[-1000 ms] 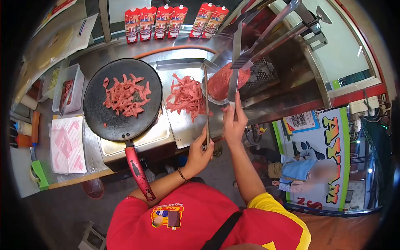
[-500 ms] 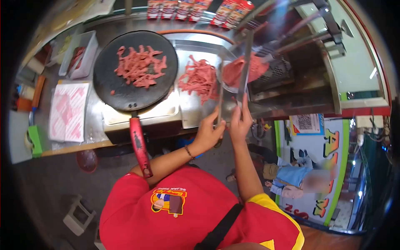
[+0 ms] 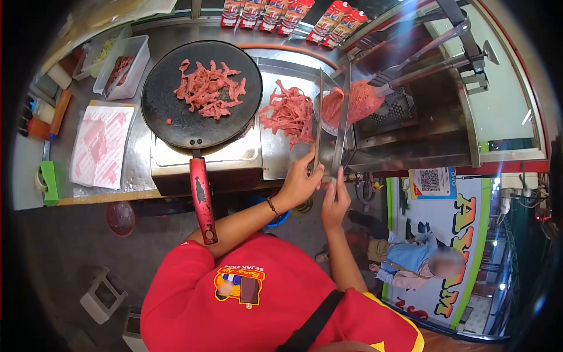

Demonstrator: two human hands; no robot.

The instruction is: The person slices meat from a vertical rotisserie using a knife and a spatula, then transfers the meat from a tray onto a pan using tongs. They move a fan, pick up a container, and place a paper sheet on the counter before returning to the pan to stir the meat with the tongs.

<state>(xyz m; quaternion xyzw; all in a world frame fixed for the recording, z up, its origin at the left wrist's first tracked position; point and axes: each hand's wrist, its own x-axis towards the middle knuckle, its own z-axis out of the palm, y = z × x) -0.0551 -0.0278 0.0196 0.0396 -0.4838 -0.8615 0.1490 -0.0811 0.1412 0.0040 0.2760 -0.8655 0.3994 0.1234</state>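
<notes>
Right of the black pan (image 3: pixel 161 97), the two hands are close together, each closed on its own tool: the left hand (image 3: pixel 302 185) grips a thin blade (image 3: pixel 319 117), and the right hand (image 3: pixel 335 205), just beside it, grips a broad blade (image 3: pixel 342 129). Further right of the pan, the pink meat cone (image 3: pixel 365 102) sits on a metal rod (image 3: pixel 425 74); the broad blade crosses in front of it, though whether they touch I cannot tell. Between pan and cone, a steel tray (image 3: pixel 277 164) holds meat shavings (image 3: pixel 287 114), and more meat strips (image 3: pixel 208 88) lie in the pan, whose red handle (image 3: pixel 202 199) points toward the person. Left of the pan, printed papers (image 3: pixel 102 146) and a clear tub (image 3: pixel 138 64) rest on the bench (image 3: pixel 134 167).
</notes>
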